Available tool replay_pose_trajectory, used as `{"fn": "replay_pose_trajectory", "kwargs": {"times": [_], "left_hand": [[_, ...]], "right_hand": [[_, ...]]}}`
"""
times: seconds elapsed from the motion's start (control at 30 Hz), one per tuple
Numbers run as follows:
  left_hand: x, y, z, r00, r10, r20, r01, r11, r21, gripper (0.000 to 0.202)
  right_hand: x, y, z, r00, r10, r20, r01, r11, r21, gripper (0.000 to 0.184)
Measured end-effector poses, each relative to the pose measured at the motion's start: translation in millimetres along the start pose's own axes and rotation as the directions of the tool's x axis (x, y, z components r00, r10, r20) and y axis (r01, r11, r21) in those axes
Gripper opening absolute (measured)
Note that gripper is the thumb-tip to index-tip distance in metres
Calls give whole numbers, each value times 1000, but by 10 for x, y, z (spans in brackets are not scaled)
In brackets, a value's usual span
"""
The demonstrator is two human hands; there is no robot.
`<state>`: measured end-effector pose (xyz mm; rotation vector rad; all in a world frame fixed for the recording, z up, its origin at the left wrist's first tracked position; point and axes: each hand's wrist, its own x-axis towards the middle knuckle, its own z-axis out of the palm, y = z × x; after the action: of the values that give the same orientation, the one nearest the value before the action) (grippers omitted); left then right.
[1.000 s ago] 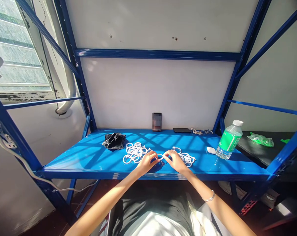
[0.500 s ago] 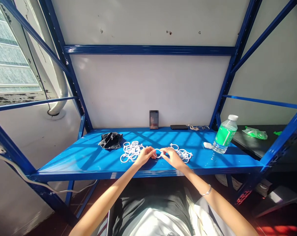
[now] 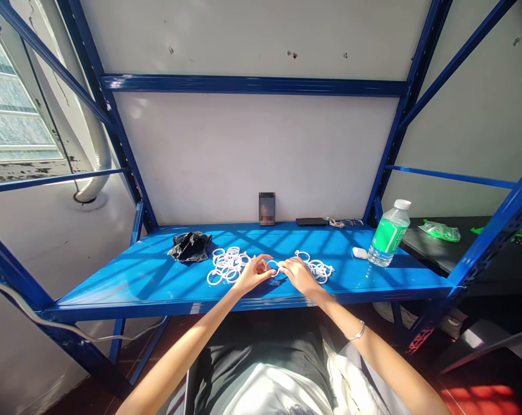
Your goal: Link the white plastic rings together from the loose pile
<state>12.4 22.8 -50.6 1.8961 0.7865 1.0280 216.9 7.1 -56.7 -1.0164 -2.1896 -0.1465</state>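
Between my two hands is a small white ring [image 3: 273, 265], pinched from both sides above the blue shelf [image 3: 166, 291]. My left hand [image 3: 256, 273] grips its left side with thumb and fingers. My right hand [image 3: 299, 273] closes on its right side, the fingertips hiding part of it. Just left of my left hand lies a pile of loose white rings [image 3: 227, 264]. Beyond and right of my right hand is a second heap of white rings [image 3: 319, 268], partly covered by that hand; whether those are linked I cannot tell.
A crumpled black plastic bag [image 3: 190, 246] lies at the left. Along the back are an upright dark box-like object [image 3: 267, 208], a black flat device [image 3: 310, 222] and a coiled cable [image 3: 341, 222]. A water bottle [image 3: 389, 233] and a small white case [image 3: 360, 252] stand at the right.
My right hand's fingers have closed in more tightly on the ring, and the ring sits turned slightly between my hands. The whole view has shifted a little.
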Motion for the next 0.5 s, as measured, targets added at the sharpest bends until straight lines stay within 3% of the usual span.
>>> {"fn": "replay_pose_trajectory", "kwargs": {"times": [0.27,0.5], "left_hand": [[-20,78,28,998,55,17,-58,976,209,52],[-26,86,23,998,67,10,-68,973,220,51]], "right_hand": [[-8,-17,-4,999,-23,-46,22,1000,-13,25],[-13,-51,-33,998,12,-62,-11,1000,17,19]]}}
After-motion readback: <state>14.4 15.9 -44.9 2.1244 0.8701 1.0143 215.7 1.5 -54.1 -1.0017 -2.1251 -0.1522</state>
